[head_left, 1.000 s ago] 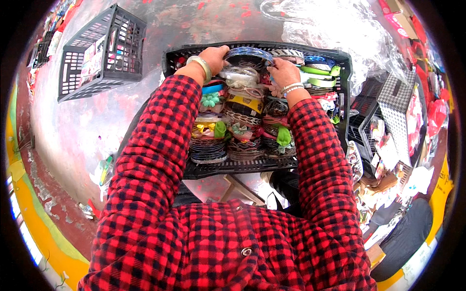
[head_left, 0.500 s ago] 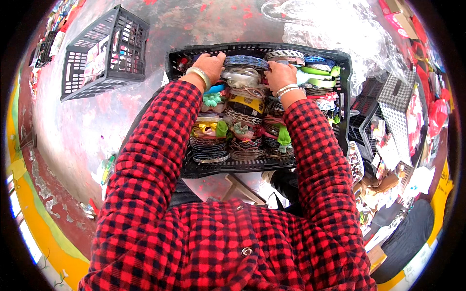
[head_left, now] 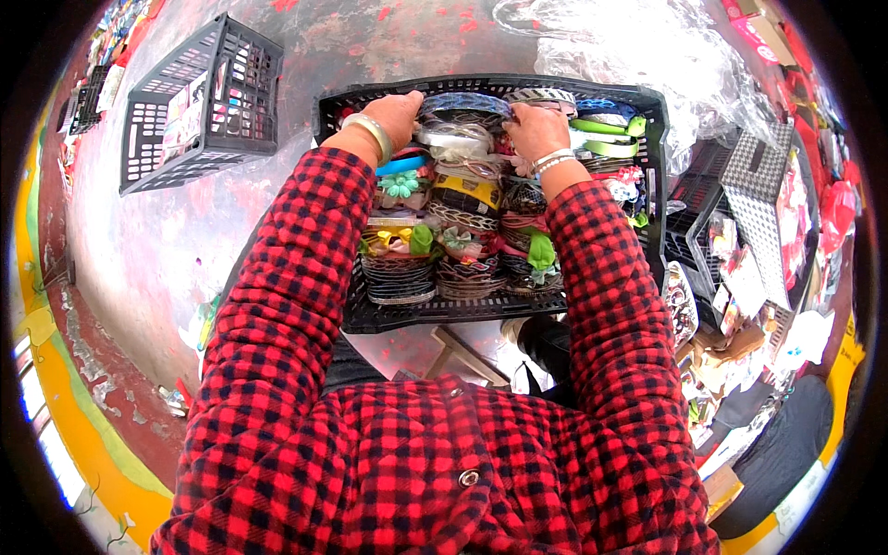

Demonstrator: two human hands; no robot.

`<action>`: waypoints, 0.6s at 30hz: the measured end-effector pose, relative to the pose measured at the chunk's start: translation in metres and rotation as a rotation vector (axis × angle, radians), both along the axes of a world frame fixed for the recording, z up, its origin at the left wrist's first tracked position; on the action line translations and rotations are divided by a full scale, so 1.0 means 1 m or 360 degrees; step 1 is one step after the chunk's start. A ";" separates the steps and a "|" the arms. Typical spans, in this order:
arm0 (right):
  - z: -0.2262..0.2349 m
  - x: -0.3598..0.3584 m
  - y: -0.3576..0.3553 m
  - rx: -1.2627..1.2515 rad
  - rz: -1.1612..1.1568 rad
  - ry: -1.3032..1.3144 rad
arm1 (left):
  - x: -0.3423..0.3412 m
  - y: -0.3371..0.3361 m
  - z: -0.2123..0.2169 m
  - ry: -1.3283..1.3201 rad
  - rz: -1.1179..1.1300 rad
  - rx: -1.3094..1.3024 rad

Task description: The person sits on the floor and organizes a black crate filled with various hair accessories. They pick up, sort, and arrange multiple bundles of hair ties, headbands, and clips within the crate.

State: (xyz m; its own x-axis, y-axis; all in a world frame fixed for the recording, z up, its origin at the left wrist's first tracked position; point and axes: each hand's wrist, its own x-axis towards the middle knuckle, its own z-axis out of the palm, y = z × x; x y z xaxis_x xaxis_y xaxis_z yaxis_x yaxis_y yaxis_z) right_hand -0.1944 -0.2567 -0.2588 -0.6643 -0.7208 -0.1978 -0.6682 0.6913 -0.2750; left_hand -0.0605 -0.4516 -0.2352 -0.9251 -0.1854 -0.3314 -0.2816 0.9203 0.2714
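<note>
A black plastic crate (head_left: 425, 319) in front of me is packed with rows of headbands, some with bows and flowers. In the far middle row lies a blue patterned headband (head_left: 465, 104), arched on top of its stack. My left hand (head_left: 393, 118) is closed on its left end, and my right hand (head_left: 539, 134) grips the right end; the fingertips are partly hidden. Pale headbands (head_left: 455, 139) lie just nearer than it. Green headbands (head_left: 610, 147) sit right of my right hand, and a turquoise flower (head_left: 400, 184) shows below my left wrist.
Another black crate (head_left: 222, 102) holding packaged goods stands on the floor at the far left. Clear plastic sheeting (head_left: 638, 55) lies beyond the headband crate. On the right are more dark crates (head_left: 694, 213) and loose scraps. A wooden piece (head_left: 462, 356) shows near my legs.
The blue headband and both hands have shifted slightly away from me and left. My grip looks the same, and the crate appears a little higher in view.
</note>
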 end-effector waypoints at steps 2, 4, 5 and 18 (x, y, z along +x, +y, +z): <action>-0.003 0.000 0.001 0.0051 0.0013 -0.0019 | -0.001 0.001 0.004 0.0009 -0.0022 -0.0051; -0.003 0.000 0.000 0.0020 -0.0045 -0.0006 | -0.002 0.002 0.003 -0.0001 -0.0028 -0.0077; -0.003 0.001 0.000 0.0005 -0.0075 0.0000 | -0.004 0.002 0.002 -0.0014 -0.0024 -0.0077; -0.011 0.014 -0.003 0.0081 0.0118 0.0208 | 0.021 0.002 -0.050 0.0523 -0.0052 -0.0381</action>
State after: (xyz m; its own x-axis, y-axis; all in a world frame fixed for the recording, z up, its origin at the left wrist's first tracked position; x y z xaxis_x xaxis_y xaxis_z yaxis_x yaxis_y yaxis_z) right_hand -0.1807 -0.2595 -0.2694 -0.6321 -0.7601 -0.1508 -0.7458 0.6495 -0.1479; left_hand -0.0399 -0.4501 -0.2857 -0.9812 -0.1904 0.0318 -0.1855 0.9754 0.1188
